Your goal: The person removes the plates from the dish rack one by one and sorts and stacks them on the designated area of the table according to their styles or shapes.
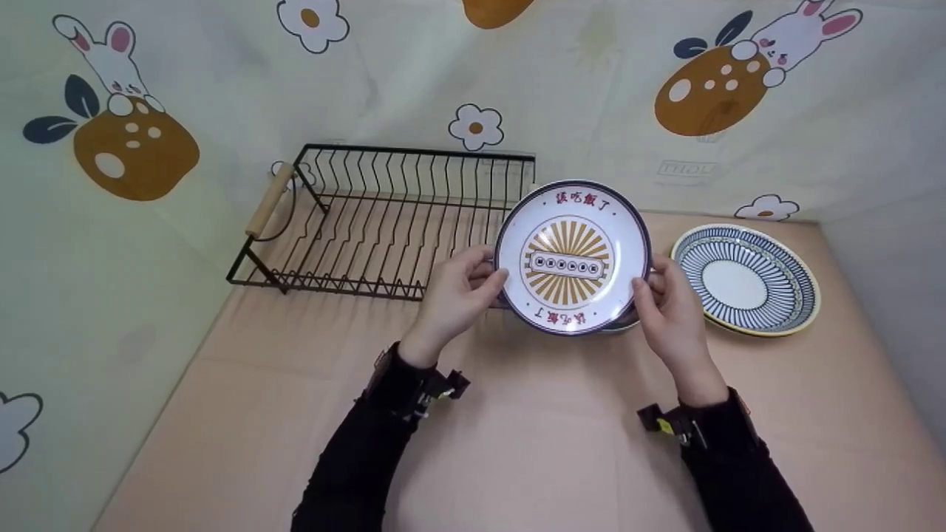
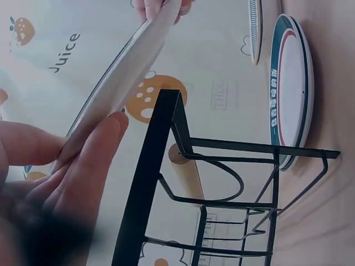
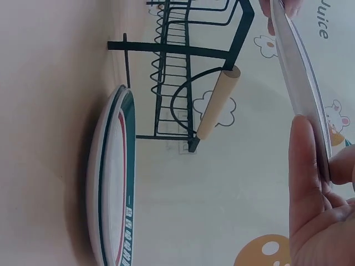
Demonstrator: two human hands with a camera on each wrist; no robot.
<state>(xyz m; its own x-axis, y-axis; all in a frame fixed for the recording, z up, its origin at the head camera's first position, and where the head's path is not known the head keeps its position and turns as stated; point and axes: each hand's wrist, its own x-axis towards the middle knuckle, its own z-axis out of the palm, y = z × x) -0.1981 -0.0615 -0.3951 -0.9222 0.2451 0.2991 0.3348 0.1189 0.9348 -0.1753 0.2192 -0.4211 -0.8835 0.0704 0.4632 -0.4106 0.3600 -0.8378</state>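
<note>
Both hands hold up a white plate (image 1: 567, 257) with a dark rim, red characters and a yellow sunburst, its face toward the head camera. At its left edge my left hand (image 1: 462, 292) pinches the rim, thumb on the face and fingers behind. My right hand (image 1: 671, 310) grips the opposite edge the same way. The right wrist view shows the raised plate (image 3: 299, 83) edge-on, apart from the table. Below it, a green-rimmed plate (image 3: 128, 166) lies on the table, mostly hidden in the head view. Behind my left hand stands a black wire dish rack (image 1: 384, 199).
Blue-patterned plates with a yellow rim (image 1: 802, 295) lie stacked at the right. The rack's wooden handle (image 1: 270, 199) rises at its left end. A printed cloth (image 1: 591, 89) with rabbits and flowers hangs behind the peach-coloured table (image 1: 539, 451).
</note>
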